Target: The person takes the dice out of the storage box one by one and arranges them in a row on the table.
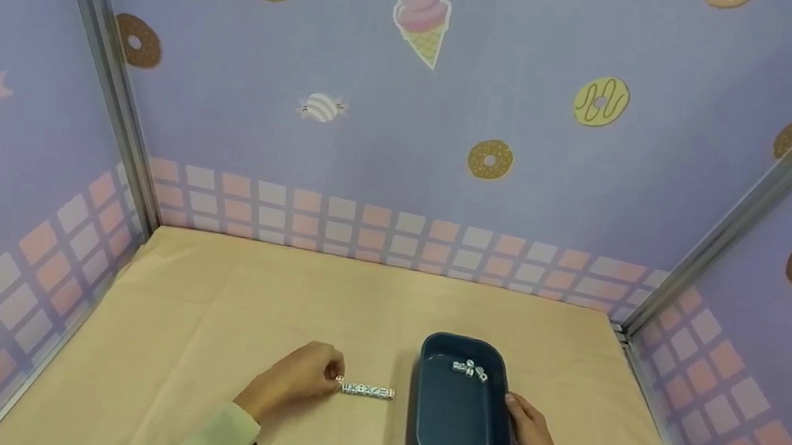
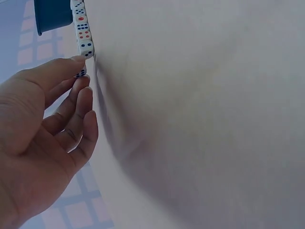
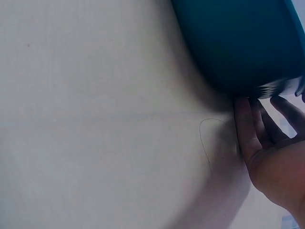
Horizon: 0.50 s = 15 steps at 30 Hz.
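My left hand [image 1: 306,370] pinches a small white die [image 2: 81,73] between thumb and fingertips, at the near end of a straight row of dice [image 1: 368,391]. The row lies on the cloth, with blue and red pips showing in the left wrist view. My right hand [image 1: 536,436] touches the outer right side of a dark blue rectangular bin [image 1: 450,426], its fingers fairly straight against the wall in the right wrist view. Several loose dice [image 1: 471,370] lie inside the bin toward its far end. The die in my left hand is partly hidden by the thumb.
A beige cloth [image 1: 267,290] with light creases covers the table. Purple panels [image 1: 389,154] with sweets printed on them stand at the back and both sides, joined by metal posts [image 1: 102,65]. The bin stands just right of the dice row.
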Tool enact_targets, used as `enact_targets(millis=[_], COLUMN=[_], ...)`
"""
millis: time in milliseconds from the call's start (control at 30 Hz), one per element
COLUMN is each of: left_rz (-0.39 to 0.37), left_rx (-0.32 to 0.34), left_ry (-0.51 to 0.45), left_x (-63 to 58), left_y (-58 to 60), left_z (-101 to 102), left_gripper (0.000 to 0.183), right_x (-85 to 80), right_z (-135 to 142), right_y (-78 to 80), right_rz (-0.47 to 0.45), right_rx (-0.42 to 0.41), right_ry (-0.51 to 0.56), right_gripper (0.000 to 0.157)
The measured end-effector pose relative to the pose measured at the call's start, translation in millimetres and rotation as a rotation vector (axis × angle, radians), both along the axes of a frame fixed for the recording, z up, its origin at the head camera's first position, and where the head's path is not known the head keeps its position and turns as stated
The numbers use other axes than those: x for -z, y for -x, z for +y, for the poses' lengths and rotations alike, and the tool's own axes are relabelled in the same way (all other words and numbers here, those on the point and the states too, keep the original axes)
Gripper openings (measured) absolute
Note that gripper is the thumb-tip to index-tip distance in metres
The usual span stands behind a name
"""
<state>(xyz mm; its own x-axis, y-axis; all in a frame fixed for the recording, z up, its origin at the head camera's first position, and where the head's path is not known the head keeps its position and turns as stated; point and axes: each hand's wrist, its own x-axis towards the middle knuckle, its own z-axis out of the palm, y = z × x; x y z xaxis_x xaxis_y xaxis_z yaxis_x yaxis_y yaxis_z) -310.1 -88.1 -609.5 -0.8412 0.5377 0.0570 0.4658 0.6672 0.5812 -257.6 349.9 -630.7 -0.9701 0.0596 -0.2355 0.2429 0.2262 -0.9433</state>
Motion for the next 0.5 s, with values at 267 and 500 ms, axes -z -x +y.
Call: enact_targets(millis=[267,500], left_rz=[-0.007,0.001], left_rx=[0.0,-0.004], left_ry=[0.046,0.027], left_x=[3.4,7.4], left_y=[-0.6,-1.7], left_z=[3.4,2.6], left_gripper=[0.008,0.009], right_x=[1.7,1.0], right_z=[-0.2,-0.4], right_y=[-1.0,-0.3], right_rz=[0.035,0.042], right_rx=[0.006,0.011], right_ry=[-0.02,-0.033], right_gripper=[0.06,0.061])
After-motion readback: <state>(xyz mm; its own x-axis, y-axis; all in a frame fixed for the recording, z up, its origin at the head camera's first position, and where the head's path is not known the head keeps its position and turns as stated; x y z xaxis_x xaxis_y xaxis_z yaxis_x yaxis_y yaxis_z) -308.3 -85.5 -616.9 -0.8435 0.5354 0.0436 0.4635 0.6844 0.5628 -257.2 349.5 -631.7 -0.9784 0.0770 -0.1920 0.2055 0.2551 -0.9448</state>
